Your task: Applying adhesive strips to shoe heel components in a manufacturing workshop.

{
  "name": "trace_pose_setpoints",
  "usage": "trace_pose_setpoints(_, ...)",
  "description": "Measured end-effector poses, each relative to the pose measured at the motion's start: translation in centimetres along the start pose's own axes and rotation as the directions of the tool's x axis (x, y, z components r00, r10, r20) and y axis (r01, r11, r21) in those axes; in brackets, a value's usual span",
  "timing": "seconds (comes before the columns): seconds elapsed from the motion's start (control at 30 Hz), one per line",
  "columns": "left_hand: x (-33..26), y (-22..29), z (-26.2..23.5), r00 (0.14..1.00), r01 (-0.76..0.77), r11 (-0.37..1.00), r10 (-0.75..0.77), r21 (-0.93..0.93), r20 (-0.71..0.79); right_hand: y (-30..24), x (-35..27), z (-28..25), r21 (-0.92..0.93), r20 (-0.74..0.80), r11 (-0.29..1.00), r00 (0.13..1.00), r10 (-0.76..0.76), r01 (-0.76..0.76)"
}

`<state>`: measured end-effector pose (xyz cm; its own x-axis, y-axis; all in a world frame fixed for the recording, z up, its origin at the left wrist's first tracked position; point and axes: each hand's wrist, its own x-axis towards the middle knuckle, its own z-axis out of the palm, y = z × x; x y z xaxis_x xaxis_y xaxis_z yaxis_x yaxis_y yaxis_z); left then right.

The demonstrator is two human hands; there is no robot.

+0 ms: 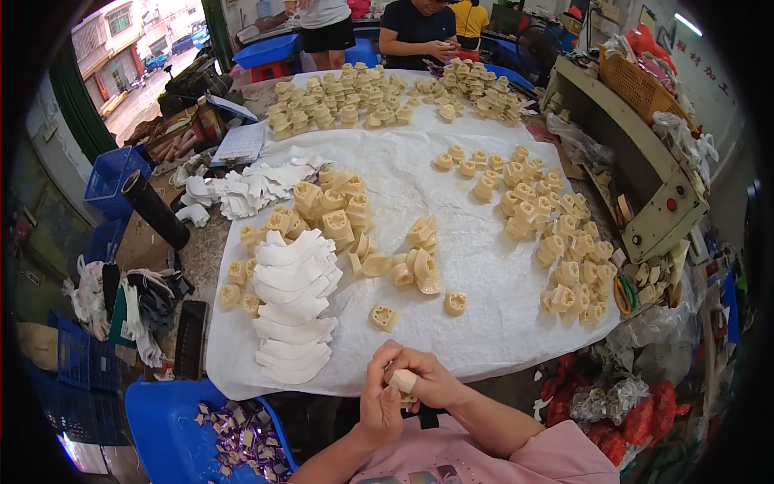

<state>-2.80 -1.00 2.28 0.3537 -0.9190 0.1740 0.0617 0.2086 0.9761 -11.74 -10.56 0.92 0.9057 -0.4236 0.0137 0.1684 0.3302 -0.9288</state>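
Note:
Both my hands meet at the near edge of the table, closed together around one small cream-coloured moulded piece (403, 380). My left hand (379, 397) grips it from the left and below. Over its right side wrap the fingers of my right hand (427, 375). Just beyond them, on the white cloth (484, 323), lie loose cream pieces (384, 317) and a stack of curved white strips (294, 310). More cream pieces (330, 210) are piled behind the stack, and another heap (556, 242) spreads over the right part of the cloth.
A blue bin (161, 419) with small shiny purple scraps stands at my lower left. A black tube (155, 210) and white scraps (242, 189) lie left of the cloth. A beige machine (653, 194) stands on the right. Other people stand at the table's far end (415, 36).

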Motion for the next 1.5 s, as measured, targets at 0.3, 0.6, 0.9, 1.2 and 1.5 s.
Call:
trace_pose_setpoints(0.3,0.5,-0.7,-0.1,0.965,-0.088,0.989,0.115,0.121,-0.237,1.8,-0.5,2.3,-0.300,-0.147,0.911,0.930,-0.337,0.283)
trace_pose_setpoints(0.6,-0.3,-2.0,0.2,0.968,-0.086,0.996,0.081,-0.010,-0.239,2.2,-0.2,1.8,-0.557,-0.038,0.686,0.811,-0.584,0.468)
trace_pose_setpoints(0.9,2.5,-0.3,-1.6,0.970,0.131,0.798,-0.225,-0.588,-0.090,-0.6,1.2,0.2,-0.066,-0.133,0.997,0.991,0.026,-0.035)
trace_pose_setpoints(1.2,1.4,-0.1,-2.2,0.985,0.160,0.981,-0.166,-0.111,-0.039,-1.9,0.9,-1.0,-0.679,-0.052,0.663,0.880,-0.472,0.316)
trace_pose_setpoints(1.5,1.6,-0.3,-1.1,0.992,-0.099,0.993,0.104,0.056,-0.078,-2.8,1.2,-0.4,-0.529,-0.196,0.842,0.981,0.005,-0.110)
